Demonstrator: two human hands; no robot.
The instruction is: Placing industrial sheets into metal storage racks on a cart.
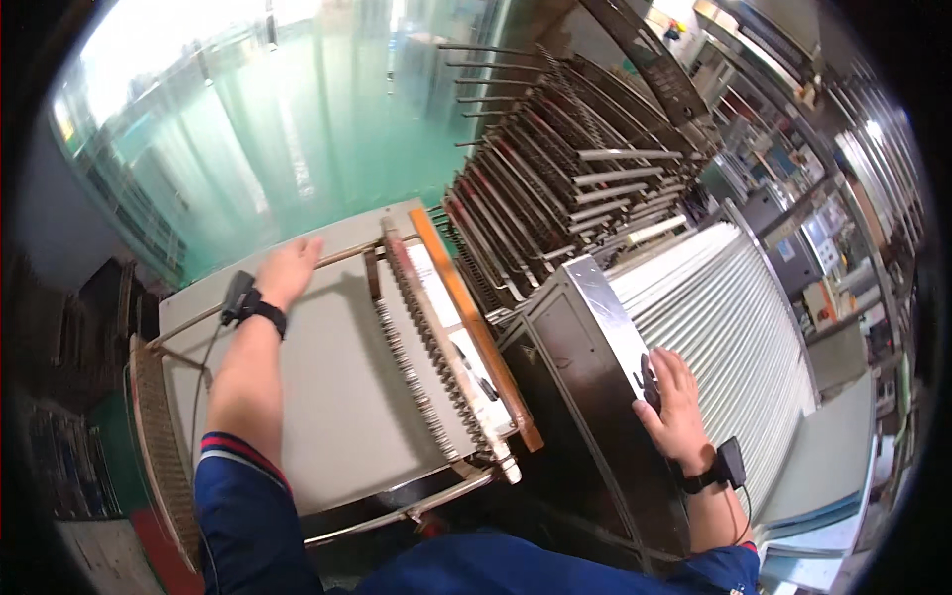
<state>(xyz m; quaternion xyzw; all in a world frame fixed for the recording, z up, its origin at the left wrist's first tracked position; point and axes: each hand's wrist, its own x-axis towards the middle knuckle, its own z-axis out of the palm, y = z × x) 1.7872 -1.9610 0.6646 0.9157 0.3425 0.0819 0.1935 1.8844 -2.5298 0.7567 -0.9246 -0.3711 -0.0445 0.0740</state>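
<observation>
My left hand [289,272] is closed over the far metal rod of a rectangular frame [337,258], above a large pale grey flat board [327,397]. Rows of coil springs [416,367] run along the frame's right side. A wooden strip [466,317] edges the board there, with white papers [432,285] beside it. On the right, my right hand [676,405] has its thumb and fingers around a small black object [648,383], whose kind I cannot make out. That hand is over the top edge of a dark metal cabinet [585,367]. Both wrists carry black strapped devices.
Spring-lined metal racks [535,178] stand stacked and tilted up behind. Right of the cabinet is a row of white ribs [714,307]. Translucent green strip curtains [297,139] hang at the back left. A woven-looking panel [164,446] borders the board's left side.
</observation>
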